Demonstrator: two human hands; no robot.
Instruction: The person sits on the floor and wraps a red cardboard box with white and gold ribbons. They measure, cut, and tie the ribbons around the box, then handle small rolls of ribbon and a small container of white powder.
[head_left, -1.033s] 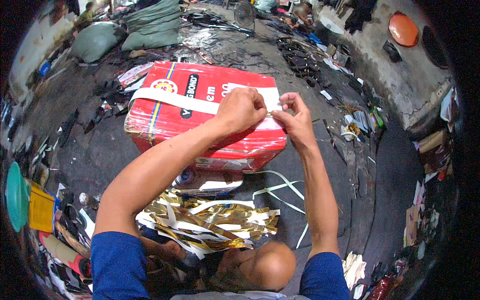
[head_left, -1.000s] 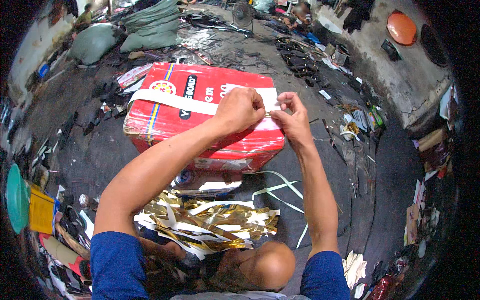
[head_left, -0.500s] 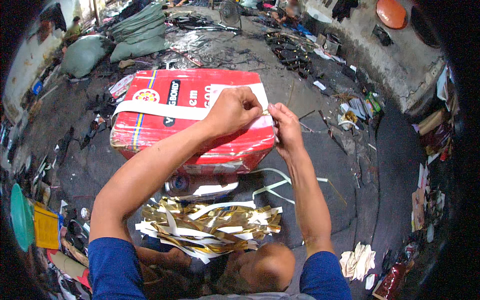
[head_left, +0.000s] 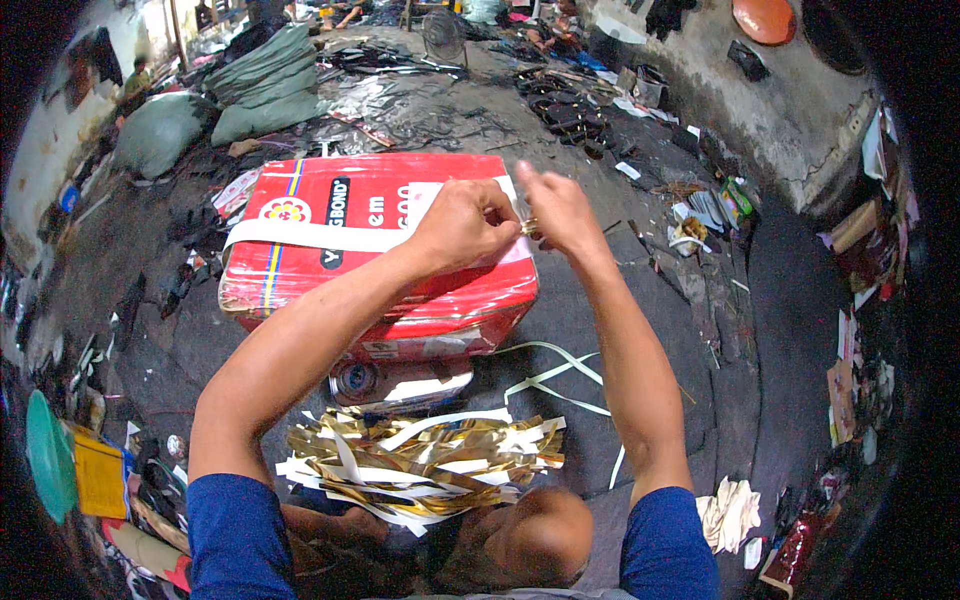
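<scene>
A red cardboard box stands in front of me, with a flat white strip lying across its top. My left hand rests over the right part of the lid, thumb and forefinger pinched together at a small gold bit by the box's right edge. Close beside it, my right hand is curled at the other side of that gold bit, one digit pointing up and away. Whether the white strip runs into my left fingers is hidden. A bundle of gold and white strips lies nearer, above my knees.
A whitish package with a round blue mark sits between box and bundle. Pale straps loop on the dark floor at right. A crumpled cream cloth lies near right. Scraps litter both sides; green sacks stand far left.
My right hand has turned and lifted slightly, one digit now pointing up, and the gold bit shows more clearly between my hands. The view has shifted slightly. My left hand keeps its pinch.
</scene>
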